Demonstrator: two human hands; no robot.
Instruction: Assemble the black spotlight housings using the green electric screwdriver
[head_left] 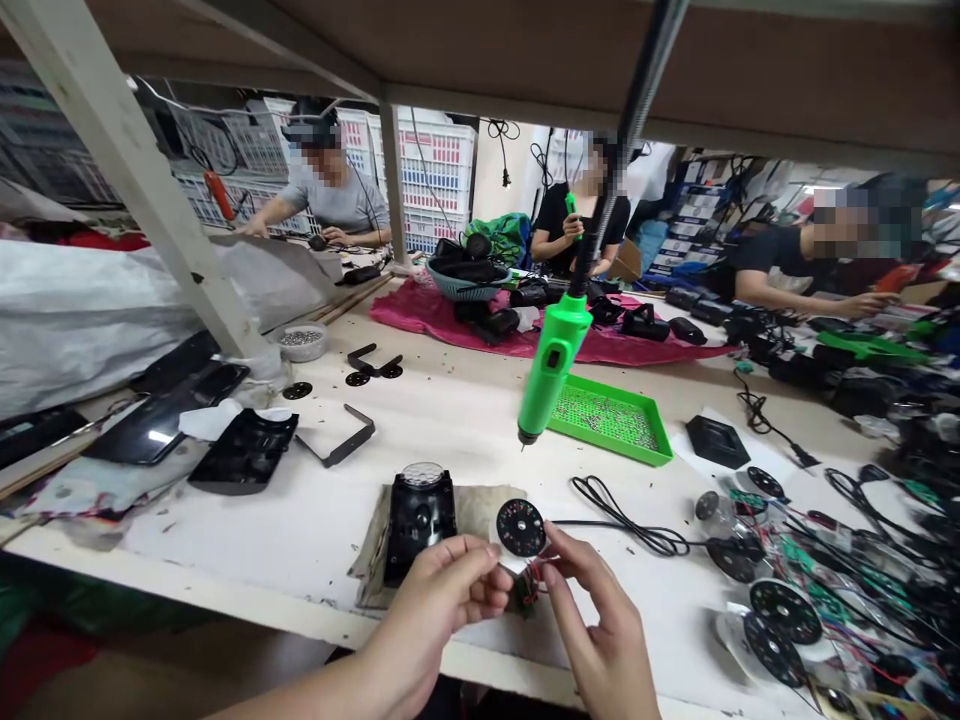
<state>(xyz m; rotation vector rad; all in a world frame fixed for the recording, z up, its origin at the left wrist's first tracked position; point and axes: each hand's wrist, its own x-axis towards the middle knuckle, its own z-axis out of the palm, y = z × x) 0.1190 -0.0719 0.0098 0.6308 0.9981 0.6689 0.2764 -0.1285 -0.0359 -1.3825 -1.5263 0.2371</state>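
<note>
**Room:** workshop bench under a low shelf [480, 50]; a co-worker in grey [334, 195], a co-worker in black [577, 215] and a co-worker at right [787, 270] sit beyond it, each at their own section.

**Worktop:** the white worktop [322, 530] runs across in front of me. A pink cloth [442, 320] beyond it carries black parts, apparently to keep them together.

**Left of me:** glossy black panels [244, 450] and a bowl of small metal parts [301, 340] sit further out, probably because they are not needed at hand.

**Right of me:** a heap of wired boards [810, 560] and black dials [786, 612] lies within easy reach of my right side.

**Tools:** a green electric screwdriver [551, 365] hangs on a dark line, tip down, seemingly to stay off the surface yet close. A green tray of screws [609, 420] lies just behind it, likely to share the same reach.

**Housing:** a black gauge housing [420, 525] stands upright on a worn mat [431, 520], just in front of me, its clear dome on top.

**Held part:** a black dial disc [520, 528] with a small circuit board [525, 590] below it, held in the air over the worktop's front edge, just right of the housing.

**Left hand** [442, 590]: narrow pinch, fingers closed on the part's left side.

**Right hand** [600, 635]: narrow pinch on its right side, steadying it from opposite my left.
</note>
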